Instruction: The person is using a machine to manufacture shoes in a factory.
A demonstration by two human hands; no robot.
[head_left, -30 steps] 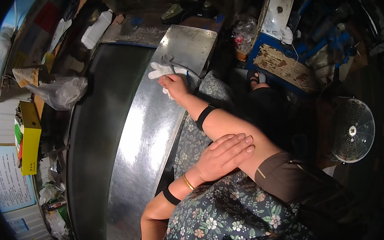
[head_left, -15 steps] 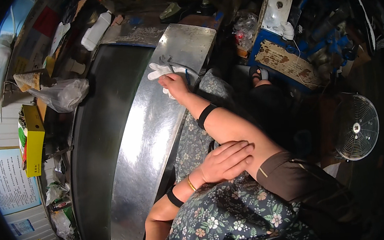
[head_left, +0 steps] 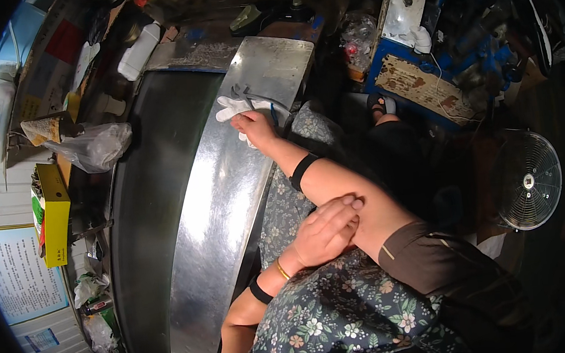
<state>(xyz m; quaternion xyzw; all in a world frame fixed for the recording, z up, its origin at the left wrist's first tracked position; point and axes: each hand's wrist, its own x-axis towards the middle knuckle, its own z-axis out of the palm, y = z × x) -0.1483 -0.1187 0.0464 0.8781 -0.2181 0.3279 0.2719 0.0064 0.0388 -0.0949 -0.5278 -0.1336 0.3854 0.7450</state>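
While a long dark band (head_left: 143, 217) bends along its left side, the shiny metal surface (head_left: 201, 245) runs close by the flowery cloth (head_left: 340, 314), so things on it seem easy to reach. The right arm (head_left: 338, 185) stretches over the cloth to the metal. Well off to the right is a round fan (head_left: 530, 180). The left hand (head_left: 325, 233) lies on the right arm, its fingers loosely bent and holding nothing; the arm seems to give it a place to rest. The right hand (head_left: 255, 126) is on a white glove (head_left: 227, 108), fingers curled; I cannot tell if they grip it or just lie on it. That glove is near the far end of the metal, and the hand's weight may stop it sliding. A dark bent thing (head_left: 247, 97) lies over the glove, and a tiny blue strip (head_left: 274, 112) is just beside the hand.
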